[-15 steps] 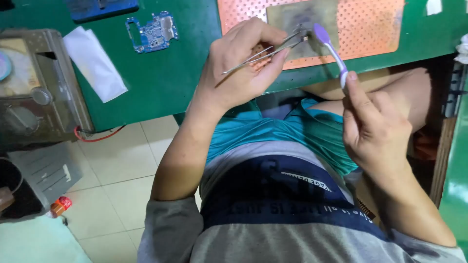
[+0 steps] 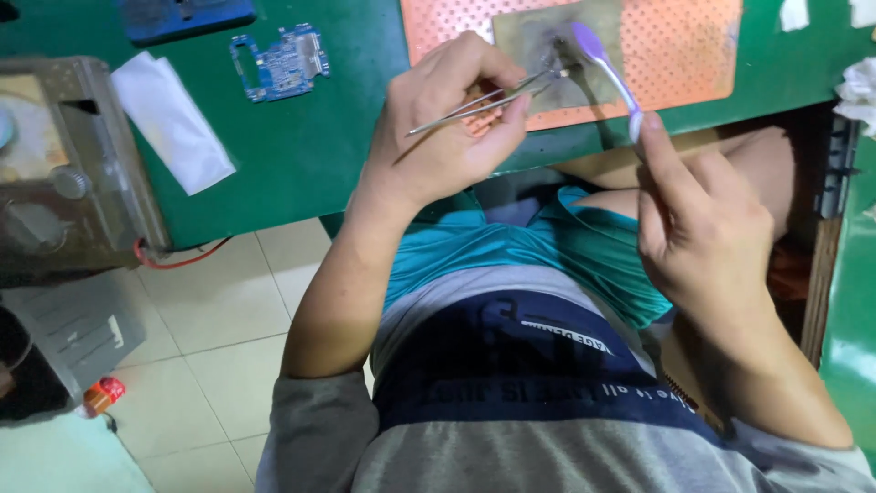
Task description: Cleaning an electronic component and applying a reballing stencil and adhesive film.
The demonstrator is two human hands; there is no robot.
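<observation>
L hand (image 2: 438,137) was up over the front edge of the green surface (image 2: 338,155), fingers (image 2: 493,73) pinched shut on a pair of metal tweezers (image 2: 484,100). Tweezers lay slanted, tips pointing up-right onto a grey worn pad (image 2: 529,36). Couldn't tell if the tips held anything, too small and blurred.

R hand (image 2: 703,228) sat lower, off the surface edge, above the person's lap. Its fingers (image 2: 657,155) were closed on the white end of a toothbrush-type brush w/ purple head (image 2: 602,59). Brush ran diagonally up-left; purple head was on the grey pad, just beside the tweezer tips, touching or nearly so, can't say which.

Grey pad lay on top of an orange perforated mat (image 2: 675,55), which lay on the green surface.

Other stuff: small blue circuit board (image 2: 278,64) flat on the surface, well left of L hand. White folded paper (image 2: 173,119) left of that. Dark blue flat item (image 2: 182,14) at top edge, partly cut off. Grey metal box unit (image 2: 64,155) w/ a knob at far left, red wire (image 2: 178,260) hanging under it. Crumpled white tissue (image 2: 858,91) at far right edge. Tiled floor (image 2: 210,347) below, small red-orange object (image 2: 102,394) on it lower left. Person wore a teal/grey/navy striped shirt (image 2: 511,365).
</observation>
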